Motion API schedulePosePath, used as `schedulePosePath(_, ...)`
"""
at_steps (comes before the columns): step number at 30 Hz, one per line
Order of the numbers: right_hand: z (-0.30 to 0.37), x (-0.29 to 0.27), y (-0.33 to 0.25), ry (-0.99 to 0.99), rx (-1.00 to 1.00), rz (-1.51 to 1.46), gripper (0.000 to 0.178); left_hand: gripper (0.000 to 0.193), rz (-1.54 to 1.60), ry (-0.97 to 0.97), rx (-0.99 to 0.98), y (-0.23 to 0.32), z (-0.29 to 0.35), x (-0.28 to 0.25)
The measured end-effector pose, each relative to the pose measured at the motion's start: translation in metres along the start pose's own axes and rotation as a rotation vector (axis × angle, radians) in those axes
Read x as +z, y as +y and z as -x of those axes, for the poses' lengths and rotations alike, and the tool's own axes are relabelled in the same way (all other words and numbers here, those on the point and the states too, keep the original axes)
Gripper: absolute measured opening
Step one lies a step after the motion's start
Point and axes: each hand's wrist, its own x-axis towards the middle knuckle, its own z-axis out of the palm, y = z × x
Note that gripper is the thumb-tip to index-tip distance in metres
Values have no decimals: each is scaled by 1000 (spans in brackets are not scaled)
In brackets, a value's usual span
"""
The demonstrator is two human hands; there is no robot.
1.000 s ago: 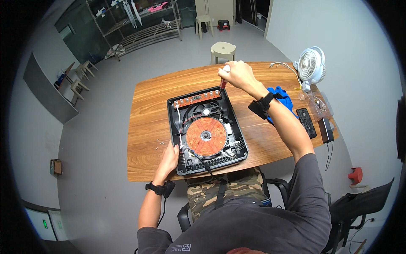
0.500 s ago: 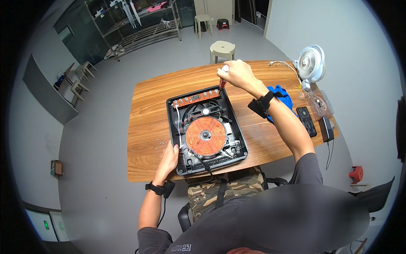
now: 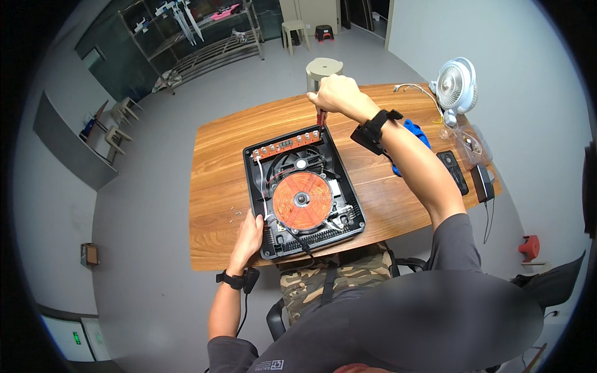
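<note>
Workpiece: the open black appliance casing [image 3: 346, 186] lies just inside the near edge of the wooden table [image 3: 214, 177]. The left hand [image 3: 249, 235] bears on the casing's left wall toward its near left corner, thumb at the rim; its fingers are partly hidden, so whether it grips cannot be told. Loose small screws [image 3: 232, 214] lie on the table left of the casing. Inward from the near end sit the copper-coloured coil [image 3: 302, 200], the cooling fan [image 3: 301, 164] and, along the far edge, the orange control strip [image 3: 286, 145].

Step in hand, as judged: screwdriver work at the strip's right end, by the casing's far right corner. The right hand [image 3: 336, 94] is closed around the red screwdriver [image 3: 321, 121], shaft pointing down. Tip engagement and turning direction cannot be determined. The next move calls for axial pressure, a steady shaft and a braced casing.

Markings: a pale logo with lettering [image 3: 272, 365] is on the wearer's shirt. Any characters on the strip are too small to read; its display window [image 3: 285, 143] shows segment shapes. Farther off, beyond the table's left edge, a green sign [image 3: 77, 338] glows; its symbol is indistinct.
</note>
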Motion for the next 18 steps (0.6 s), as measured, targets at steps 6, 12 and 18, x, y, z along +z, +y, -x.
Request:
schedulePosePath(6,-7,-2,-10,-44,63,81,53,41,5,10,17,-4,-2,3)
schedulePosePath(12,-14,-6,-15,-132,120,60,53,39,4,6,80,-14,-7,2)
schedulePosePath(18,-15,-1,4,-166,-37,-35,43,37,-21,-11,72,-6,-4,-5)
